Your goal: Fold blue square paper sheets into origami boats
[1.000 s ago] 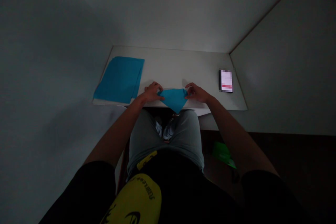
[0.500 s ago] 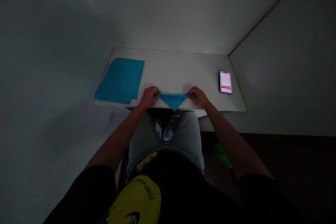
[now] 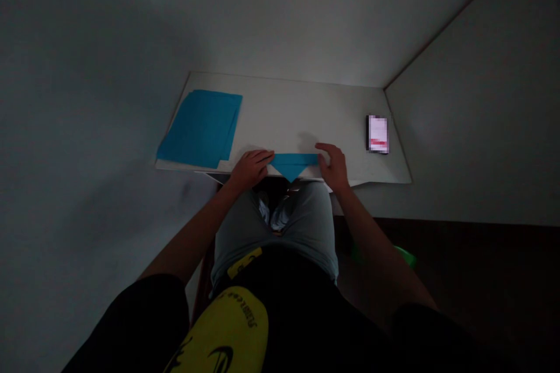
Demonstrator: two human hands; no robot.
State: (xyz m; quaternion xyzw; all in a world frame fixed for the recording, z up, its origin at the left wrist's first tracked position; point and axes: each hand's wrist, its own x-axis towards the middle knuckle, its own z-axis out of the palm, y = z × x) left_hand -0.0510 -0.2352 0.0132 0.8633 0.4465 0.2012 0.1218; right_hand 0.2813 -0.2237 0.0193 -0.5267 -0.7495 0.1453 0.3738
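Observation:
A folded piece of blue paper (image 3: 292, 161) lies at the front edge of the table, a flat band along its top and a triangular point hanging toward me. At its left end, my left hand (image 3: 252, 168) rests with fingers stretched out over the paper. My right hand (image 3: 333, 166) is at the other end, its thumb by the paper and its index finger lifted apart from it. Both hands look open, though the lower fingers of the right hand are partly hidden.
Blue paper sheets (image 3: 199, 128) lie stacked on the left of the white table (image 3: 284, 105). A phone with a lit, blurred screen (image 3: 378, 134) sits at the right end. Walls stand behind and to the right. Something green (image 3: 405, 256) is on the dark floor.
The paper's upper edge has been folded over into a flat band. My left fingers have gone from a pinch to lying flat, and my right hand has let go and spread its fingers.

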